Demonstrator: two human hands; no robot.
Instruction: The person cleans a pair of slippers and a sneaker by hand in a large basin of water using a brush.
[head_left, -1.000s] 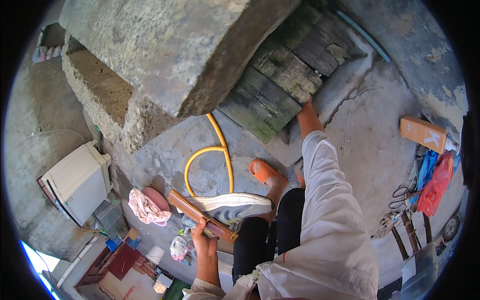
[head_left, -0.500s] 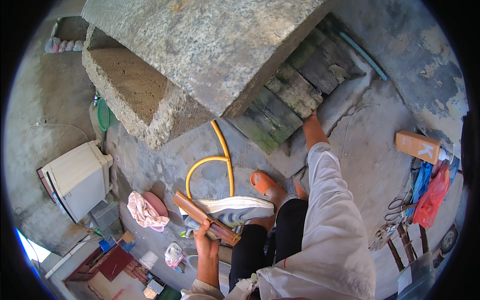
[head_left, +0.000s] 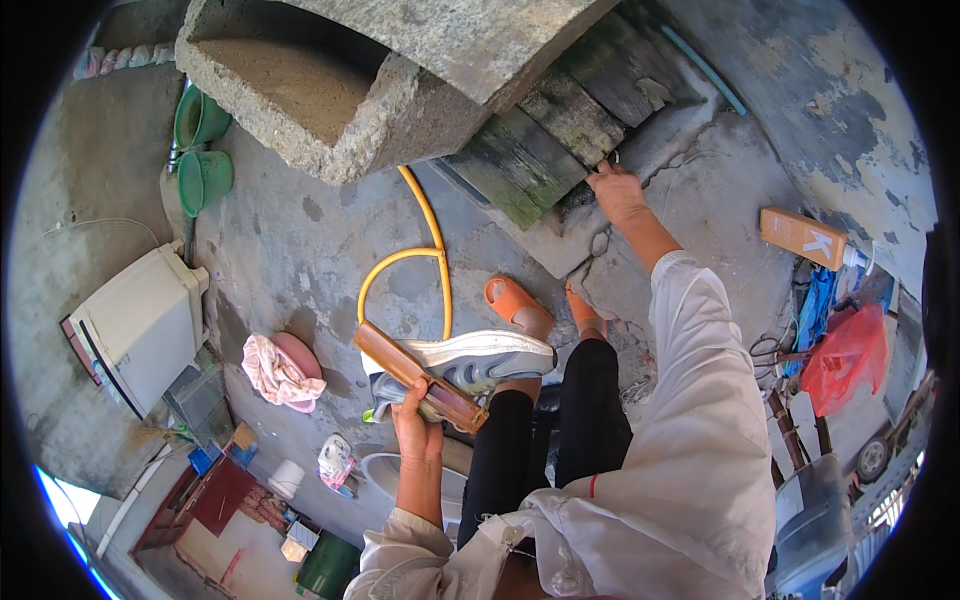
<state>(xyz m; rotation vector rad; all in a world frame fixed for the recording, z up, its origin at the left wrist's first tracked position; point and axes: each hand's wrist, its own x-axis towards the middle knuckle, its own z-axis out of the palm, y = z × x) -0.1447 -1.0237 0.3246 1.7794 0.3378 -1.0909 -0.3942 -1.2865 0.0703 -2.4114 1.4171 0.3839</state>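
Note:
My left hand (head_left: 415, 425) is closed around a long, glossy brown wooden piece (head_left: 440, 395), shaped like a brush back. It lies across a grey sneaker (head_left: 485, 368) with a white sole, held sideways above my knee. The hand seems to keep both together; the sneaker's far side is hidden. Out to the right, my right arm stretches forward and down to weathered wooden planks (head_left: 525, 165) beside the stone trough (head_left: 330, 110). My right hand (head_left: 615, 192) has its fingers bent at the planks' edge, by a small ring-like thing (head_left: 613, 158). What the fingertips grip is hidden.
A yellow hose (head_left: 435, 230) curls over the concrete floor by my orange slippers (head_left: 515, 300). Green buckets (head_left: 205, 180), a white cabinet (head_left: 140, 320) and a pink basin with cloth (head_left: 285, 370) stand left. An orange pump bottle (head_left: 800, 238) and red bag (head_left: 845, 365) lie right.
My right hand has come out from behind the planks' edge into view. The view has shifted, showing more of the trough and green buckets. My left hand still holds the sneaker and wooden piece.

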